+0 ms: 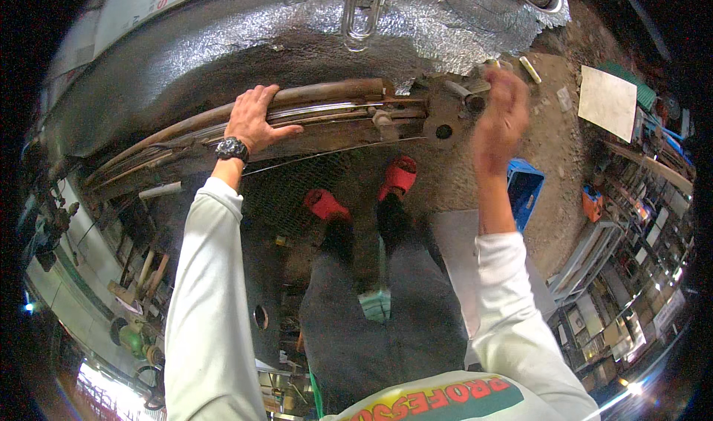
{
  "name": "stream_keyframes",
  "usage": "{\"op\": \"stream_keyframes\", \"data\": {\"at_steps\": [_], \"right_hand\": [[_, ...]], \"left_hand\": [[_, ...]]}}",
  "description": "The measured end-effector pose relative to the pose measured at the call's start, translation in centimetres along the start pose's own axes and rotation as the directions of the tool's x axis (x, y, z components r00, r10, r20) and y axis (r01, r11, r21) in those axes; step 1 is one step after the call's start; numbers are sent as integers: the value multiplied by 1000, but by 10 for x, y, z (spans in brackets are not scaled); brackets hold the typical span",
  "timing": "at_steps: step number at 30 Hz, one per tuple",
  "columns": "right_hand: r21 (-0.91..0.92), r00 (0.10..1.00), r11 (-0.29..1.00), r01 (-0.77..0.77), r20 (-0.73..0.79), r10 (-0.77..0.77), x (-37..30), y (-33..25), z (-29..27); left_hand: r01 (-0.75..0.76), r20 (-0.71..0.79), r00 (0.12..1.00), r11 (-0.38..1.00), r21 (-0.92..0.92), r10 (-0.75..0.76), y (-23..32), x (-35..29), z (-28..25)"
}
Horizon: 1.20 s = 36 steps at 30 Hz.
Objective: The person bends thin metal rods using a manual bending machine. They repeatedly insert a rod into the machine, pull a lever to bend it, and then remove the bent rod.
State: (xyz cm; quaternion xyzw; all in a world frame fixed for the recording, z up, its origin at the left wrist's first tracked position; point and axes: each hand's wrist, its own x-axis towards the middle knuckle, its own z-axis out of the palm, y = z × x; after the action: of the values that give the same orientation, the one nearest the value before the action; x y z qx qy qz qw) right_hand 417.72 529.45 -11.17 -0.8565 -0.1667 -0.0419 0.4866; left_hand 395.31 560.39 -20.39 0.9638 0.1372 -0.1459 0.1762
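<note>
head: left hand (252, 118) spread over brown bar (327, 92); right hand (501, 116) blurred, grip unclear, past bar's end, room over dirt floor (568, 205)

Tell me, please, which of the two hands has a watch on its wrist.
The left hand, lying on the long brown bar: a black watch circles its wrist. The right hand, blurred here, has a bare wrist.

- the head view looks steeply down from the wearer's head, upright, through a fisheye with a dark round rim.
- nearest is the white shirt (445, 400) at the lower edge; the left hand (251, 121) and right hand (501, 118) are farther, the red shoes (402, 176) well below.
</note>
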Motion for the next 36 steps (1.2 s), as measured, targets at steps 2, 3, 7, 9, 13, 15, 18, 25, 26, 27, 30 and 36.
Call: {"op": "stream_keyframes", "data": {"at_steps": [2, 3, 7, 9, 13, 15, 18, 25, 26, 27, 30, 36], "right_hand": [[-261, 979, 962, 84, -159, -129, -20, -33, -15], [-225, 1000, 974, -16, -9, 14, -38, -46, -15], [-626, 641, 743, -236, 474, 603, -73, -53, 27], [-689, 585, 713, -129, 528, 616, -70, -50, 41], [-619, 642, 785, 35, 616, 457, -72, -42, 44], [-599, 689, 781, 175, 641, 337, -78, -31, 44], [-588, 669, 685, 431, 717, 194, -72, -38, 43], [-590, 916, 725, 356, 375, -144, -39, -55, -10], [-673, 971, 701, 238, 177, -160, -39, -38, -32], [-732, 983, 673, 106, -26, -183, -41, -17, -57], [-242, 822, 786, -569, -206, 532, -45, 7, -72], [-99, 883, 927, -362, 283, 375, -13, 10, -52]], "left_hand": [[-23, -51, 998, 1000, 16, 24, -4, -4, -3], [-23, -50, 998, 1000, 16, 24, -8, -7, -5], [-50, -78, 996, 999, 17, 52, 0, -1, -1], [-65, -76, 995, 998, 10, 65, 1, 0, 1], [-98, -127, 987, 995, 27, 101, -7, -2, 2], [-193, -239, 953, 981, -3, 187, 0, -8, 0], [-364, -365, 862, 931, 40, 353, 19, -18, 9], [-335, -415, 851, 941, 41, 321, 28, -35, 22], [-326, -407, 859, 945, 34, 310, 33, -33, 24], [-320, -400, 866, 947, 20, 301, 43, -30, 27], [-255, -398, 885, 967, 23, 243, 67, -29, 31], [-243, -362, 896, 966, 88, 258, 87, -27, 32]]}}
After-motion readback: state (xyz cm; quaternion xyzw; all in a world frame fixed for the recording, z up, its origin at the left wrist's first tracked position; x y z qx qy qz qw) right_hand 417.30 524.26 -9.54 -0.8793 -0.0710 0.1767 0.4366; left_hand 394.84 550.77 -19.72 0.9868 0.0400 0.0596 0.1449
